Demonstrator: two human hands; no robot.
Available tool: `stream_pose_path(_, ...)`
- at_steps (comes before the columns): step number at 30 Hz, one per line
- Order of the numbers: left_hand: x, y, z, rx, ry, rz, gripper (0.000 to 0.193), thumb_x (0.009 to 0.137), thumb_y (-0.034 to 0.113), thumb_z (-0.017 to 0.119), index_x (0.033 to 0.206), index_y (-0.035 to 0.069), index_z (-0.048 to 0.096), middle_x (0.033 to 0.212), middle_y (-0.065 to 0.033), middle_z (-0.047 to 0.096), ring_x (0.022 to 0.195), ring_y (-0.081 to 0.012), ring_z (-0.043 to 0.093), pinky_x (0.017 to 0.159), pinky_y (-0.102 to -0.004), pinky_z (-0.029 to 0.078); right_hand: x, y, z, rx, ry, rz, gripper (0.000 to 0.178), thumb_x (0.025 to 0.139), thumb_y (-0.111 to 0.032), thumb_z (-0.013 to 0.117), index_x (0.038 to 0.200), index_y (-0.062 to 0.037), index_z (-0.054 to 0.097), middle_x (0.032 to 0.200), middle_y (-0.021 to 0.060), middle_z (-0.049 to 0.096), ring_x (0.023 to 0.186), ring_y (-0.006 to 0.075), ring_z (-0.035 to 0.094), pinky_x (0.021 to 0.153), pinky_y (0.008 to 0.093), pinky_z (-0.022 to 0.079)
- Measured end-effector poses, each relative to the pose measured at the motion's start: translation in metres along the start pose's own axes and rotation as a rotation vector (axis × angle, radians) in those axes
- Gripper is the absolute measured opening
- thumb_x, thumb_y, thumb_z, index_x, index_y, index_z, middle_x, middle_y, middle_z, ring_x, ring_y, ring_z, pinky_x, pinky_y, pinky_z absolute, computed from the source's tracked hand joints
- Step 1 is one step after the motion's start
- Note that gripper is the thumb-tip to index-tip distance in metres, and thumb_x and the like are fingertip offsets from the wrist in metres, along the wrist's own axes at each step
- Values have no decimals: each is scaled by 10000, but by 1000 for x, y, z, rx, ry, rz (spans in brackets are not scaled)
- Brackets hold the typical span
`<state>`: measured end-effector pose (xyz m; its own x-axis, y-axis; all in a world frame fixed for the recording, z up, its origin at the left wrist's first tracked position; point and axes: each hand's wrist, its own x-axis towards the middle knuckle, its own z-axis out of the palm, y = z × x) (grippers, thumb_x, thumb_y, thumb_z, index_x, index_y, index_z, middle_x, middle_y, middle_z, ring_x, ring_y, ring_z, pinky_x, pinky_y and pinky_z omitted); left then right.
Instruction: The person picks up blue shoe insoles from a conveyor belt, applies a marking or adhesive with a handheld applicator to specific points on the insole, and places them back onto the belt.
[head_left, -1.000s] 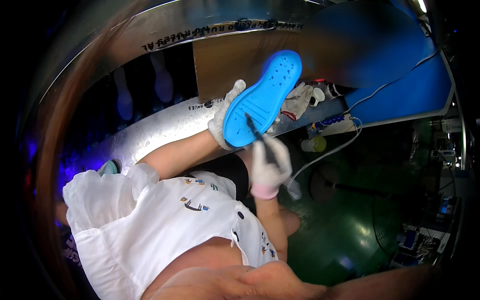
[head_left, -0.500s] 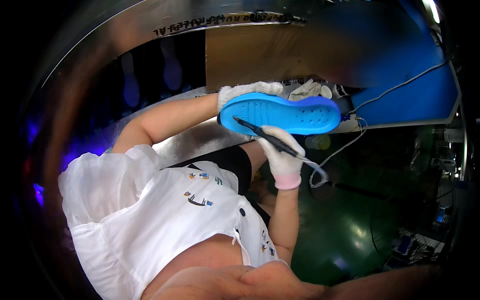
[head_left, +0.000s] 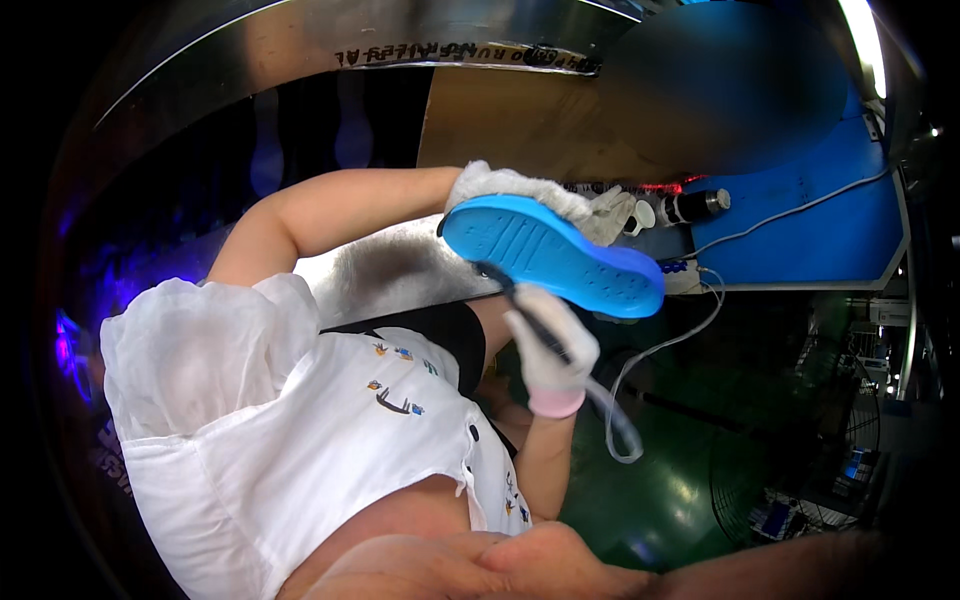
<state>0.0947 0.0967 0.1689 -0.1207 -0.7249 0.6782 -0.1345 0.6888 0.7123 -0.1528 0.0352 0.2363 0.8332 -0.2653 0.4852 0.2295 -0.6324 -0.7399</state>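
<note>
A bright blue shoe sole [head_left: 555, 255] is held up over the bench edge, its patterned, grooved face turned up and its right end tilted toward me. My left hand [head_left: 515, 186], in a white knit glove, grips it along the far edge; the fingers behind the sole are partly hidden. In my right hand [head_left: 555, 350], also white-gloved with a pink cuff, is a black pen-shaped tool [head_left: 543, 333]. Its tip lies at the near edge of the sole's left half; I cannot tell whether they touch. From the tool's back end hangs a clear tube [head_left: 618, 425].
Beyond the sole lie a crumpled glove [head_left: 608, 218], a small white cup-like item [head_left: 645, 215] and a dark bottle [head_left: 698, 206]. A shiny metal surface [head_left: 370, 265] runs left. Purple-lit sole shapes [head_left: 354, 135] stand behind. A cable [head_left: 800, 212] crosses the blue board [head_left: 830, 240].
The sole's right end has swung down toward me. My right hand has drawn back slightly, taking the tool tip from the sole's face to its near edge.
</note>
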Motion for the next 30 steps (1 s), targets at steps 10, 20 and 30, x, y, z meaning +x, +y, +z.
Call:
stream_pose_path(10,13,23,-17,13,-106,-97,1031,594,209,923,1419,-59,365,1420,-271,440,1333,-360,444,1099,-450,367,6,8,-11,-143,3,-76,245,738,-27,762,974,-55,702,1002,126,713,803,251,693,711,303,545)
stream_pose_path(20,10,28,-29,175,-105,35,949,585,183,918,1378,21,423,1448,-256,414,1371,-394,384,1109,-485,345,2,-23,-21,-470,-168,-175,303,673,89,771,951,6,686,989,179,709,844,292,706,772,327,561)
stream_pose_path(30,2,20,-45,167,-91,262,1041,553,203,928,1430,57,388,1501,-246,334,1424,-377,298,1144,-499,290,11,-20,-39,-264,-10,-228,248,691,73,768,922,17,698,967,176,714,862,294,708,798,342,562)
